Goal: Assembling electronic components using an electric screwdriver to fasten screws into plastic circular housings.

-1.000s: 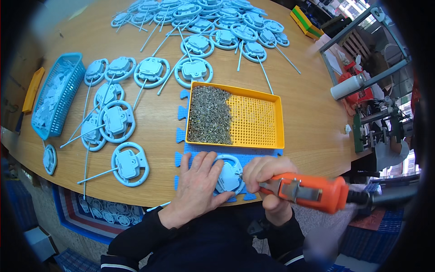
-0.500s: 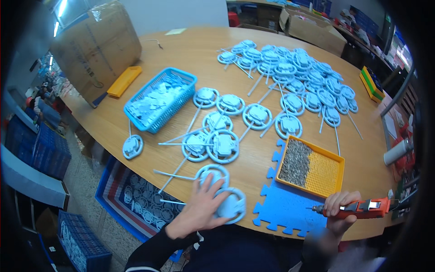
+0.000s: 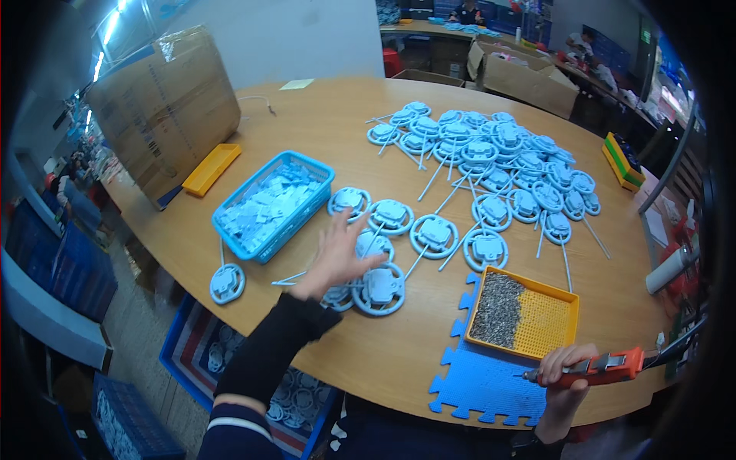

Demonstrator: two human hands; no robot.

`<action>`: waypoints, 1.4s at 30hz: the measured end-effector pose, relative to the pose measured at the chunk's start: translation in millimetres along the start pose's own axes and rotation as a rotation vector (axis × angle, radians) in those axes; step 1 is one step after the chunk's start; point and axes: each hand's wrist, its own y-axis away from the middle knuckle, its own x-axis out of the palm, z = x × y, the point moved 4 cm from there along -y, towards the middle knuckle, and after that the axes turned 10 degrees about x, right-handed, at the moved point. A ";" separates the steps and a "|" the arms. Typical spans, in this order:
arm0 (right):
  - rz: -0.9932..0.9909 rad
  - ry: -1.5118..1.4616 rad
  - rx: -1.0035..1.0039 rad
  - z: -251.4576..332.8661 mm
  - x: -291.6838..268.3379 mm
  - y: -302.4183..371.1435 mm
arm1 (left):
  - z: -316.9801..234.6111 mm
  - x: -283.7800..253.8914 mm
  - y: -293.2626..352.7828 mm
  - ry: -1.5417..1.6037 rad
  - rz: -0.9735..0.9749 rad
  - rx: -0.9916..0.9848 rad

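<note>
My left hand (image 3: pixel 337 249) reaches over a group of light blue plastic wheel-shaped parts, its fingers spread and holding nothing. One wheel-shaped part (image 3: pixel 380 288) lies just below the hand, and another (image 3: pixel 349 203) is by the fingertips. Thin rods stick out from several of these parts. On the right, my right hand (image 3: pixel 566 372) grips a red electric screwdriver (image 3: pixel 617 366), its tip pointing left over a blue foam mat (image 3: pixel 491 383). A yellow tray (image 3: pixel 548 322) with a heap of small metal screws (image 3: pixel 497 310) sits partly on the mat.
A blue basket (image 3: pixel 326 192) holds small flat light-blue pieces. A large pile of wheel-shaped parts (image 3: pixel 479 152) covers the far right. A cardboard box (image 3: pixel 165 107) and an empty yellow tray (image 3: pixel 212 169) stand at left. Below the table edge is a crate (image 3: pixel 184 341) of similar parts.
My left hand has moved away from the table's front edge, up to the group of wheel-shaped parts. The two parts it touched there are gone from that spot. My right hand still holds the screwdriver.
</note>
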 end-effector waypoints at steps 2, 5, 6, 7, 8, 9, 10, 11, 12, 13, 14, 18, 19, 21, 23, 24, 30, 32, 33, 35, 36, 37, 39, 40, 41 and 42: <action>-0.007 0.069 0.025 4.0 0.7 2.4 | 25.2 15.0 -44.3 -0.166 0.040 -0.230; -0.041 0.113 0.028 11.1 1.2 5.2 | 57.6 36.8 -73.6 -0.032 0.133 -0.378; -0.069 0.136 0.033 21.4 -5.5 11.0 | 45.9 47.2 -90.3 0.022 0.202 -0.324; -0.110 0.168 0.036 19.7 -13.7 13.9 | 43.4 58.5 -98.1 0.006 0.250 -0.239; -0.118 0.121 0.003 17.7 -21.8 13.4 | 42.7 68.7 -104.3 -0.008 0.295 -0.152; -0.133 0.085 -0.021 20.1 -32.7 16.7 | 40.4 80.4 -106.6 -0.016 0.280 -0.053; -0.171 0.106 -0.005 14.6 -39.7 10.9 | 33.4 75.3 -99.4 -0.030 0.280 -0.007; -0.209 0.127 0.012 7.2 -43.0 0.8 | 31.0 71.5 -92.1 -0.037 0.293 0.054; -0.216 0.148 0.009 2.2 -46.7 -8.5 | 34.5 65.8 -82.5 -0.066 0.281 0.097; -0.223 0.169 0.000 0.2 -50.7 -15.9 | 36.4 60.6 -77.2 -0.011 0.252 0.142; -0.247 0.181 -0.014 -3.1 -53.4 -23.0 | 28.3 56.0 -74.2 -0.001 0.293 0.163; -0.260 0.207 -0.012 -9.3 -71.9 -25.2 | -3.9 65.0 -72.1 0.087 0.367 0.263; -0.267 0.209 -0.007 -11.1 -74.6 -25.3 | -11.7 61.3 -68.7 0.075 0.358 0.299; -0.233 0.223 -0.026 -13.7 -76.6 -25.8 | -23.4 57.5 -65.1 0.066 0.357 0.335; -0.238 0.211 -0.032 -13.9 -77.2 -27.4 | -37.1 49.6 -62.6 0.101 0.226 0.454; -0.237 0.202 -0.040 -13.1 -77.1 -27.5 | -45.6 47.1 -61.6 0.102 0.235 0.452; -0.237 0.064 -0.068 -27.7 -85.7 -28.8 | -74.5 52.7 -57.6 0.644 0.370 0.118; -0.232 0.034 -0.081 -30.9 -85.4 -31.7 | -71.8 53.0 -54.1 0.919 0.346 -0.018; -0.233 0.032 -0.080 -31.3 -85.5 -32.4 | -73.9 49.6 -53.2 0.918 0.347 -0.020; -0.216 0.049 -0.079 -31.2 -83.6 -33.4 | -89.8 27.4 -52.6 0.686 0.246 0.204; -0.214 0.045 -0.080 -31.5 -83.6 -34.3 | -100.3 17.8 -49.4 0.662 0.155 0.269; -0.212 0.051 -0.095 -30.3 -84.9 -33.8 | -114.0 10.5 -46.8 0.667 0.159 0.271; -0.213 0.061 -0.111 -27.7 -87.0 -32.2 | -155.4 -16.6 -37.1 0.331 0.062 0.556; -0.240 0.061 -0.102 -27.3 -89.3 -31.2 | -172.0 -21.4 -26.9 0.332 0.115 0.581; -0.261 0.056 -0.090 -28.7 -90.0 -30.8 | -186.4 -24.3 -12.6 0.326 0.167 0.599; -0.263 0.058 -0.087 -28.4 -91.5 -29.0 | -201.8 -19.8 -0.7 0.468 0.291 0.587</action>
